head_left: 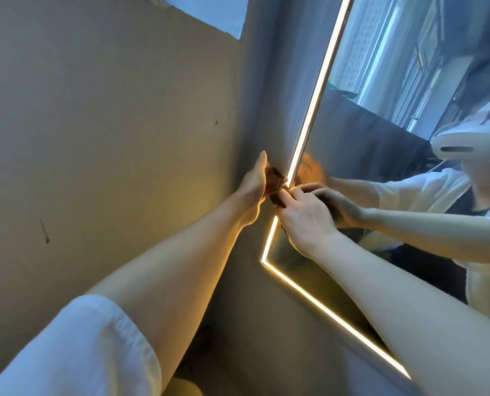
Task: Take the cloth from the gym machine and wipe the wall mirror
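Observation:
A small brown cloth (pixel 275 184) is bunched between both my hands at the lit left edge of the wall mirror (pixel 381 144). My left hand (pixel 253 185) holds the cloth from the left, thumb pointing up, against the grey wall beside the frame. My right hand (pixel 306 221) pinches the cloth's right side with curled fingers and rests on the mirror's edge. Most of the cloth is hidden by my hands. The glass reflects both hands and a person in a white shirt.
A glowing light strip (pixel 315 90) runs along the mirror's left and bottom edges, meeting at a corner (pixel 263 260) just below my hands. A beige wall (pixel 109 124) fills the left side. A window (pixel 218 10) shows at the top.

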A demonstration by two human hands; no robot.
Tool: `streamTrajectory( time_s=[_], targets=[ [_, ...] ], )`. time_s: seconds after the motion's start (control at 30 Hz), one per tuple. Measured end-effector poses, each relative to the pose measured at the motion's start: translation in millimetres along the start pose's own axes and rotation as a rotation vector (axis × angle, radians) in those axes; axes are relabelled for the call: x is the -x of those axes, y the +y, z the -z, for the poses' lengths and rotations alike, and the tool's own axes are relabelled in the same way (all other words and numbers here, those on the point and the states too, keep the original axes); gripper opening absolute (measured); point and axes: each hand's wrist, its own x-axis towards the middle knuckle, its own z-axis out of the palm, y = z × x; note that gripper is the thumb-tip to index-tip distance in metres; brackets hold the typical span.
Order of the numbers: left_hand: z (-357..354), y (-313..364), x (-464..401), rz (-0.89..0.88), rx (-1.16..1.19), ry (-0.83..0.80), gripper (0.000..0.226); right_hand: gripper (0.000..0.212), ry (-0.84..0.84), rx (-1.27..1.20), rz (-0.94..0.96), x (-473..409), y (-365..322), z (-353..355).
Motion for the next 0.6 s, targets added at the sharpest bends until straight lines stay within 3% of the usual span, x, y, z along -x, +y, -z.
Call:
streamTrajectory(
  time_s=[0.2, 0.33, 0.4, 0.47, 0.53, 0.6],
  targets=[
    [1, 1, 2, -0.013, 0.006, -0.029, 0.065, 0.018, 0.284, 0.0, -0.261, -27, 34, 31],
    [-4, -6, 5, -0.016, 0.051, -0.02, 0.06, 0.025, 0.133, -0.001, -0.071, -9, 17, 11],
    [-7, -6, 9, -0.016, 0.039, -0.03, 0.06, 0.024, 0.089, -0.054, -0.066, 2, 6, 6],
    [-8, -3, 7, -0.041, 0.006, -0.036, 0.059, 0.035, 0.236, -0.143, -0.145, -8, 18, 10],
    [-7, 0, 3, -0.049, -0.004, -0.018, 0.061, 0.031, 0.461, -0.062, -0.235, -32, 42, 20],
    [-6, 4, -1, -0.031, 0.002, 0.017, 0.064, 0.03, 0.485, -0.016, -0.24, -57, 64, 35]
  ],
)
